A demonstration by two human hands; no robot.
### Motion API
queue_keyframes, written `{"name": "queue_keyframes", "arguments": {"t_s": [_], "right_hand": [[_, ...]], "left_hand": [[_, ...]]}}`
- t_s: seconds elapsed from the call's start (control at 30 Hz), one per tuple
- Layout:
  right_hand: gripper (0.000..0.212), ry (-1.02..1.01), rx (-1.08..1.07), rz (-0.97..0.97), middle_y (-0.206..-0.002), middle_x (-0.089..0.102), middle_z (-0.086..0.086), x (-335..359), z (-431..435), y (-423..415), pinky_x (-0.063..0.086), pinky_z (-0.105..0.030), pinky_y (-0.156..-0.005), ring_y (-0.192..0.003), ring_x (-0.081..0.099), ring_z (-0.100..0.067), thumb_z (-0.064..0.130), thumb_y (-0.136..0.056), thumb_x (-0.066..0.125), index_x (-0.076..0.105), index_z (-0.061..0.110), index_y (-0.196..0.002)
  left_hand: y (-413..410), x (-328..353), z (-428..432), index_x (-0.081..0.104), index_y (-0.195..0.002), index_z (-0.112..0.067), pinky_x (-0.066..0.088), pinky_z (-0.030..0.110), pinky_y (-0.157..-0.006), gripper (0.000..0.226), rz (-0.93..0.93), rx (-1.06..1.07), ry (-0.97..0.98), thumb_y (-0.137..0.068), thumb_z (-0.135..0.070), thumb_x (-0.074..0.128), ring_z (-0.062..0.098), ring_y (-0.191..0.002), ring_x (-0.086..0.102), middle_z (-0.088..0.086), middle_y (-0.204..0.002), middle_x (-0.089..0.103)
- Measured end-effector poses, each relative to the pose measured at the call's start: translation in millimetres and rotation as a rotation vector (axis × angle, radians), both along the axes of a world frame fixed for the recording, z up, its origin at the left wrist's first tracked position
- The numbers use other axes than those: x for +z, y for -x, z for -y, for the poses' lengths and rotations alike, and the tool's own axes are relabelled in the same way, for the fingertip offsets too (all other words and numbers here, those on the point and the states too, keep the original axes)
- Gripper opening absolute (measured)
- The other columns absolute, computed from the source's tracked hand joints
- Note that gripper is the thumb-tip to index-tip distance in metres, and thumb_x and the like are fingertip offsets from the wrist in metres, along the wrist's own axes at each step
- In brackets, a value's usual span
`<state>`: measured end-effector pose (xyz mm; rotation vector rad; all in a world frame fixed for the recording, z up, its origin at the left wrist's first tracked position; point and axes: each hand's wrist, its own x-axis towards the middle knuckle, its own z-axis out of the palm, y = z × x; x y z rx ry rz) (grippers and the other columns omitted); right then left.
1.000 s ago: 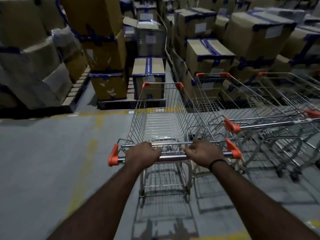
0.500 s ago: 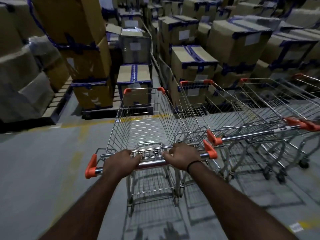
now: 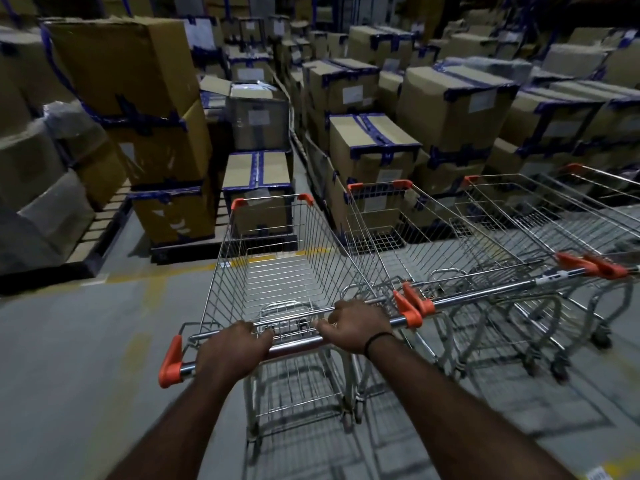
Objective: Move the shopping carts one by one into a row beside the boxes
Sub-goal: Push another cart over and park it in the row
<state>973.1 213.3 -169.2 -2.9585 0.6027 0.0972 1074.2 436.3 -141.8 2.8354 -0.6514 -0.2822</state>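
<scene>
Two hands on your cart's handle bar. Your left hand wraps bar near left orange end cap, fingers curled over top. Basket runs straight ahead of you, nose toward taped boxes on dark pallet. Your right hand grips bar right of centre, black wristband on wrist. Just right, second cart parked; orange caps close, contact unclear. Third cart beyond. Both arms stretched forward, knuckles up.
</scene>
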Motion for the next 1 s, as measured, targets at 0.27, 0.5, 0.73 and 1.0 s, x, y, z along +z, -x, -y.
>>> {"name": "queue_keyframes", "arguments": {"t_s": [0.27,0.5,0.73,1.0], "right_hand": [[0.095,0.015,0.016,-0.003,-0.107,0.067,-0.001,0,6,-7,0.051,-0.042,-0.084,-0.093,0.061,-0.021,0.086,-0.079,0.008,0.076,0.023,-0.097],[0.096,0.007,0.001,-0.022,-0.126,0.064,-0.003,1,5,-7,0.048,-0.044,-0.090,-0.110,0.059,-0.025,0.083,-0.080,0.006,0.077,0.022,-0.102],[0.084,0.007,-0.030,-0.152,-0.149,0.049,-0.006,13,-11,1,0.034,-0.055,-0.108,-0.132,0.049,-0.031,0.075,-0.089,0.008,0.064,0.027,-0.129],[0.076,-0.034,-0.125,-0.163,-0.146,0.049,-0.012,21,-55,17,0.029,-0.057,-0.107,-0.133,0.046,-0.036,0.069,-0.093,0.014,0.061,0.026,-0.135]], "left_hand": [[-11,-8,7,0.064,-0.117,-0.023,0.038,0.033,-0.073,0.056,0.001,0.003,0.003,-0.090,-0.065,0.040,0.019,-0.089,0.051,0.005,-0.117,0.068],[-11,-11,6,0.062,-0.097,-0.026,0.046,0.032,-0.076,0.052,-0.002,-0.011,0.028,-0.085,-0.068,0.034,0.015,-0.083,0.057,-0.002,-0.096,0.065],[-10,-11,-1,0.067,-0.091,-0.016,0.049,0.036,-0.081,0.071,-0.023,-0.109,-0.026,-0.089,-0.067,0.018,0.022,-0.090,0.062,0.003,-0.100,0.060],[-30,-19,-30,0.062,-0.064,-0.016,0.043,0.027,-0.062,0.062,-0.145,-0.209,0.063,-0.092,-0.066,0.037,0.012,-0.066,0.062,0.000,-0.070,0.065]]}}
